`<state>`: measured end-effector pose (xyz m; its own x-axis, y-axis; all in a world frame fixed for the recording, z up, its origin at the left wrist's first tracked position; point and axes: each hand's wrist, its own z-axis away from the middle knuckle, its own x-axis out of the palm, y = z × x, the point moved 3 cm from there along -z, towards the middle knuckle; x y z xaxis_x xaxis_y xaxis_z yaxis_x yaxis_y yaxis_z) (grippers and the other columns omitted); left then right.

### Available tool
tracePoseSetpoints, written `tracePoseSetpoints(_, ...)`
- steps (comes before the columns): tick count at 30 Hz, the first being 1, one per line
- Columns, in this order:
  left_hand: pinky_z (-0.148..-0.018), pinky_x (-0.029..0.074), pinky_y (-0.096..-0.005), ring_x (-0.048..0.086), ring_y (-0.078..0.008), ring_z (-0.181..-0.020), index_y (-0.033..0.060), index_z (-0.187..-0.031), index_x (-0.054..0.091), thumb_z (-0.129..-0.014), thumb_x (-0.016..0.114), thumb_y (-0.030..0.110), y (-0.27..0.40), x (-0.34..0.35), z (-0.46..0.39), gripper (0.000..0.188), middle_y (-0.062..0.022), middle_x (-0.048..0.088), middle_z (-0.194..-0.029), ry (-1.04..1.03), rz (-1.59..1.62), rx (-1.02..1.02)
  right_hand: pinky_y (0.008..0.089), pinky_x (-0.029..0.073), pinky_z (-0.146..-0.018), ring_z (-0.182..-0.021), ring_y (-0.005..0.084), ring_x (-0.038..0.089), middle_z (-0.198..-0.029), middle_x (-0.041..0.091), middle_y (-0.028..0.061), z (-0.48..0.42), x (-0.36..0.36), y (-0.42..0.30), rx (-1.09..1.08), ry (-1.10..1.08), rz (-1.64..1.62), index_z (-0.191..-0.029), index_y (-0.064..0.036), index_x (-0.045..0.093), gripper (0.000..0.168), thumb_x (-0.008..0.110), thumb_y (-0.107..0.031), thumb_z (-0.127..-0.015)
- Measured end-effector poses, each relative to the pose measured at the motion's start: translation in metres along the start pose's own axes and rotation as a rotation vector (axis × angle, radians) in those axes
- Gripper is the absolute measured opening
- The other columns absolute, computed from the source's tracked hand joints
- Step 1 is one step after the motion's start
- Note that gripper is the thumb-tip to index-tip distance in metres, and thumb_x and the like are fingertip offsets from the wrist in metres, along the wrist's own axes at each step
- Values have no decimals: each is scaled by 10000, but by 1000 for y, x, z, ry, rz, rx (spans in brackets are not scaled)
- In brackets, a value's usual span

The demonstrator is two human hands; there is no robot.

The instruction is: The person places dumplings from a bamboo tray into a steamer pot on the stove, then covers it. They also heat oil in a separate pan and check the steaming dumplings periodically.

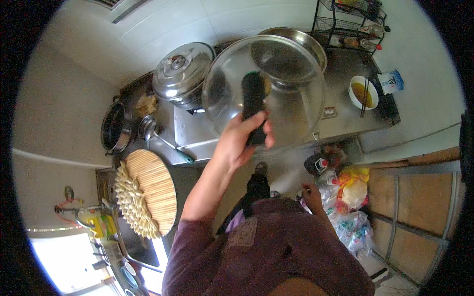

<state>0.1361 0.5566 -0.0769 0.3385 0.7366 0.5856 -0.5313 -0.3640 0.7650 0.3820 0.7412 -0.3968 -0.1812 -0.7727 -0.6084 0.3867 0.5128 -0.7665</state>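
My left hand (240, 137) grips the black handle (253, 100) of a large see-through glass lid (229, 70), raised above the steel stove top. Partly visible through and behind the lid is a wide metal pan (316, 48) at the back right. To the lid's left stands a steel pot (177, 98), covered with its own domed lid (189, 61). My right hand (311, 196) hangs low at my side near plastic bags, its fingers small and dim in view. I cannot make out anything held in it.
A ladle (163, 138) and a dark pan (113, 127) lie left. Dumplings (133, 203) line a round slatted tray (157, 185). A bowl of brown liquid (357, 90) with chopsticks (364, 96) sits right, below a wire rack (333, 22). Bottles and bags (351, 229) crowd the floor.
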Motion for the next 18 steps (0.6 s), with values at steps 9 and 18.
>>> tracePoseSetpoints(9,-609,510,-308,619,-200,-687,58,-912,552,-887,500,158,3,36,-217,115,-54,604,-775,-203,-71,-123,334,476,-725,-799,242,601,-940,600,140,-35,-14,4,131,254,-2,-1008,-28,603,214,554,-137,-830)
tracePoseSetpoints(18,-655,496,-360,610,-213,-702,52,-881,551,-882,488,141,-28,30,-314,109,-62,599,-755,-149,-61,-144,366,457,-795,-898,298,578,-924,617,161,-51,-5,25,218,5,-24,-1008,-50,613,256,594,-139,-770)
